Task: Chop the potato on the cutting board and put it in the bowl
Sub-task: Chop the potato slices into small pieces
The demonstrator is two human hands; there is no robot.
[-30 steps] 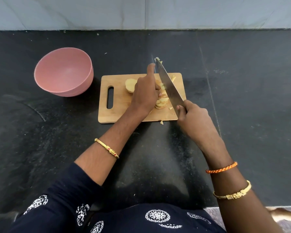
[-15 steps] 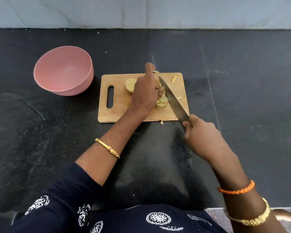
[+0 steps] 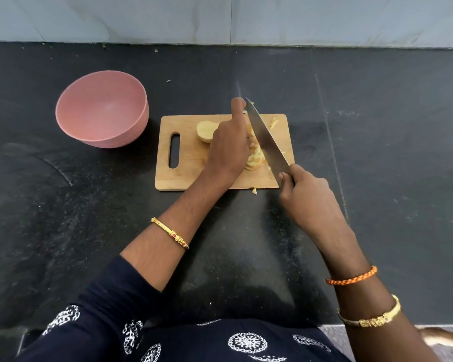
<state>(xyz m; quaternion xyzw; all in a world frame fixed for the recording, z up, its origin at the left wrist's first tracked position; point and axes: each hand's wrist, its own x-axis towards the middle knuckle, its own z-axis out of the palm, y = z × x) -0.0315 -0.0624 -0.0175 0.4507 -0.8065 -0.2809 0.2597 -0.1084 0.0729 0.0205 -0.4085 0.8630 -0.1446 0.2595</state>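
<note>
- The potato (image 3: pixel 254 159) lies mid-board toward the right edge of the cutting board (image 3: pixel 186 176), part cut: pale slices fan out by the blade, and an uncut half (image 3: pixel 204 131) sits behind the left hand nearer the board's far edge.
- Judged from its look, it is firm and dense, with wet, starchy cut faces, so slices likely slide and cling to steel. Best held from above, cut face down, fingertips tucked back from the edge.
- The left hand (image 3: pixel 228 150) presses down over the pile, fingers curled round it and the forefinger stretched toward the far edge.
- The right hand (image 3: pixel 307 199) is wrapped tight round the handle of the knife (image 3: pixel 266 138); the blade slants across the board's right side, just beside the slices.
- A few scraps lie near the board's far right corner, and one (image 3: pixel 253 190) on the counter (image 3: pixel 377 152) at its near edge.
- The pink bowl (image 3: pixel 101 108) stands on the counter left of the board, holding no potato yet; loose pieces would want scooping together.
</note>
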